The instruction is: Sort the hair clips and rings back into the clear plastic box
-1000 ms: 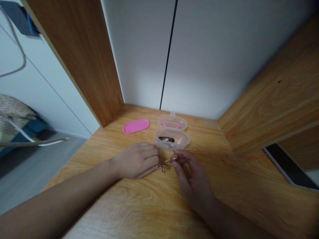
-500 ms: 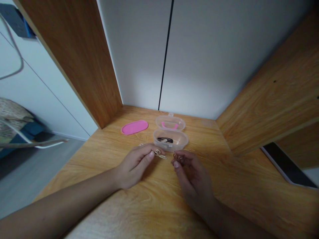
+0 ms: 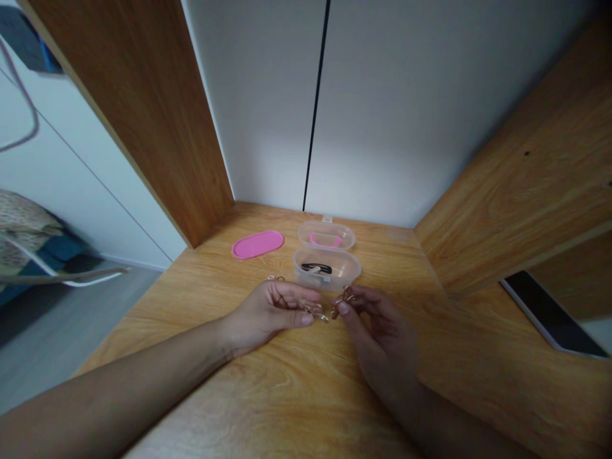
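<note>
My left hand rests on the wooden desk and pinches a small rose-gold hair clip between thumb and fingers. My right hand is close beside it, fingers curled, pinching another small rose-gold clip. Just behind both hands stands a small clear plastic box, open, with a black hair clip in it. Its clear hinged lid lies back and shows a pink strip. One more small clip lies on the desk behind my left hand.
A pink oval lid lies left of the box. White panels form the back wall, with wooden side panels left and right. A dark flat device lies at the right edge. The desk's left edge drops to a grey floor.
My left hand lifted a clip off the desk, then lowered and turned palm-up toward my right hand. My right hand stayed in place, still pinching its clip.
</note>
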`<move>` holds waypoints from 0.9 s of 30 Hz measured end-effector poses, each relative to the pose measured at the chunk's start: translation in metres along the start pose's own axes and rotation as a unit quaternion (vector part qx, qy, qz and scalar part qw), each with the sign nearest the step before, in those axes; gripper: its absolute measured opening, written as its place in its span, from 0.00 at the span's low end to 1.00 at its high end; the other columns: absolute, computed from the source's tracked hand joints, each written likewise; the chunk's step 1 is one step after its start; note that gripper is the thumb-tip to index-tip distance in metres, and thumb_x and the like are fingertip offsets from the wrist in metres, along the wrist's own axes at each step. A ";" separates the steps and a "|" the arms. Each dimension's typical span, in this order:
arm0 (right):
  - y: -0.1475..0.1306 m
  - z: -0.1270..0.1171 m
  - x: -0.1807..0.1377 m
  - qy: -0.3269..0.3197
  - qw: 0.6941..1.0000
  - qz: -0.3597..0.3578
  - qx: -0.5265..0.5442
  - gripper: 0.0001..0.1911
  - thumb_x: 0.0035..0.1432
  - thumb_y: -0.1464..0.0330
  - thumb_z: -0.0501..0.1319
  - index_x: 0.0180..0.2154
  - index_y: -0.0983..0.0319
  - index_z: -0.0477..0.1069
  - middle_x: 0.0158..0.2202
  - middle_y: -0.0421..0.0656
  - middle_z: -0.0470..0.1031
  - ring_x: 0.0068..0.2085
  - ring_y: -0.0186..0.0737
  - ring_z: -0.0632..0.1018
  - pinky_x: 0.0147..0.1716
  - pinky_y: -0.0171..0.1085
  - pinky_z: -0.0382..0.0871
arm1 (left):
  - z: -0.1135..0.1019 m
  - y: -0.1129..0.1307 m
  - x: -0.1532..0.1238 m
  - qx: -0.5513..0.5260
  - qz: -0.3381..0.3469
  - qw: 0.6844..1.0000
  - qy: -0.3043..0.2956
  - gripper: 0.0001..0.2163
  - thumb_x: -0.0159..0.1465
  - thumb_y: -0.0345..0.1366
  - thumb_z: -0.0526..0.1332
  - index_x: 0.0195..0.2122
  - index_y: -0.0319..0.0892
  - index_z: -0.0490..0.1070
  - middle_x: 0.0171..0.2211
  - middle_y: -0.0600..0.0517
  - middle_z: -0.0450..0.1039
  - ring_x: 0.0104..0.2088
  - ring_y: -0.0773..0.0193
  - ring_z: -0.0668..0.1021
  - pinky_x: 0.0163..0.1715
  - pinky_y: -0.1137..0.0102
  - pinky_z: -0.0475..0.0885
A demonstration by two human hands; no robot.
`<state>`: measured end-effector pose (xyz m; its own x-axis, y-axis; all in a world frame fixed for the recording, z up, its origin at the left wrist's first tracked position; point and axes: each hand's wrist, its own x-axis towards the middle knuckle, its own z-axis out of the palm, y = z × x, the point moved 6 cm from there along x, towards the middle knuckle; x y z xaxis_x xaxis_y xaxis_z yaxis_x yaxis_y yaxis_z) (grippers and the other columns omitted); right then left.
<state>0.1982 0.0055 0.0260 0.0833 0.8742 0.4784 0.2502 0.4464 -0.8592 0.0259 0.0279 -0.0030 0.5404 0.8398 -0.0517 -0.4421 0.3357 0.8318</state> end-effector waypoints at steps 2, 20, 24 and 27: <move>0.001 0.000 0.000 0.001 1.000 0.002 -0.008 0.07 0.59 0.69 0.67 0.41 0.57 0.75 0.34 0.40 0.80 0.32 0.35 0.78 0.32 0.34 0.74 | -0.002 -0.001 0.002 -0.013 0.003 1.000 0.001 0.11 0.53 0.31 0.76 0.35 0.38 0.78 0.34 0.51 0.83 0.35 0.68 0.82 0.42 0.73 0.73; -0.003 0.000 0.001 -0.028 0.998 0.004 0.061 0.02 0.61 0.67 0.66 0.35 0.57 0.74 0.34 0.40 0.80 0.34 0.36 0.79 0.35 0.35 0.75 | -0.002 -0.002 0.003 0.070 0.001 0.997 -0.012 0.16 0.58 0.43 0.73 0.35 0.36 0.74 0.34 0.45 0.82 0.32 0.64 0.82 0.41 0.67 0.74; 0.000 0.002 0.000 -0.036 0.996 0.013 0.079 0.02 0.61 0.67 0.66 0.34 0.57 0.74 0.31 0.39 0.78 0.33 0.36 0.78 0.34 0.35 0.74 | -0.001 -0.002 0.004 0.083 0.018 0.996 -0.024 0.16 0.64 0.47 0.67 0.40 0.38 0.70 0.27 0.50 0.79 0.25 0.67 0.78 0.28 0.73 0.71; 0.007 0.007 0.000 -0.059 0.993 0.053 0.086 0.04 0.59 0.66 0.67 0.33 0.58 0.75 0.28 0.39 0.79 0.30 0.37 0.79 0.32 0.36 0.75 | -0.001 -0.002 0.005 0.095 0.042 0.994 -0.034 0.16 0.66 0.48 0.64 0.42 0.39 0.69 0.25 0.54 0.74 0.22 0.71 0.74 0.25 0.75 0.66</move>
<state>0.1934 0.0097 0.0190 -0.0162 0.9299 0.3674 0.0765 0.3675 -0.9269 0.0287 0.0324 -0.0056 0.5570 0.8288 0.0544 -0.3477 0.1732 0.9215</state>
